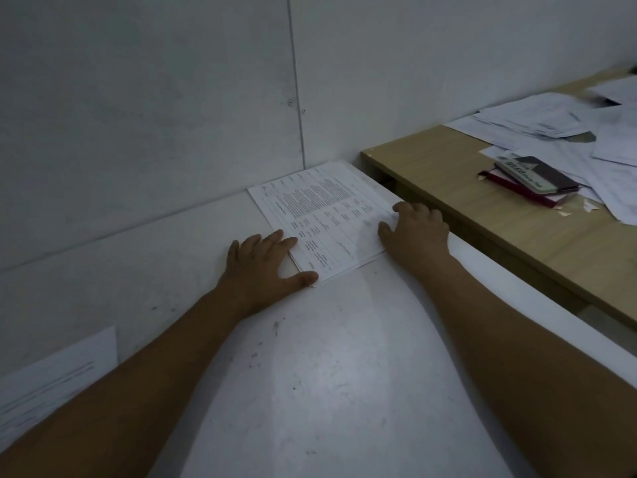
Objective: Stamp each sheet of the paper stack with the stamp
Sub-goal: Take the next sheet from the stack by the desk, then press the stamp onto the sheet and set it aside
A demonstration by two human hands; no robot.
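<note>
You are pressing the paper stack (pixel 327 208) with flat, open fingers: left hand (pixel 265 262) at eight o'clock, right hand (pixel 415 234) at three.

Trainee: Section 1, arms. What covering is fitted?
Technician: Left forearm (pixel 138 374) and right forearm (pixel 517 339): bare skin along the full visible length, from the frame edge up to the wrist. Each tapers toward the wrist; the wide lens makes the near ends look broad.
Trainee: Section 2, hands?
Technician: Left hand (pixel 265 267) and right hand (pixel 413 236): bare. The left shows a thumb and four fingers; the right shows its back, a knuckle row and a thumb.
Trainee: Surface detail?
Technician: Knuckle creases read on both hands. Nails and finer skin detail are too dim and small to resolve
</note>
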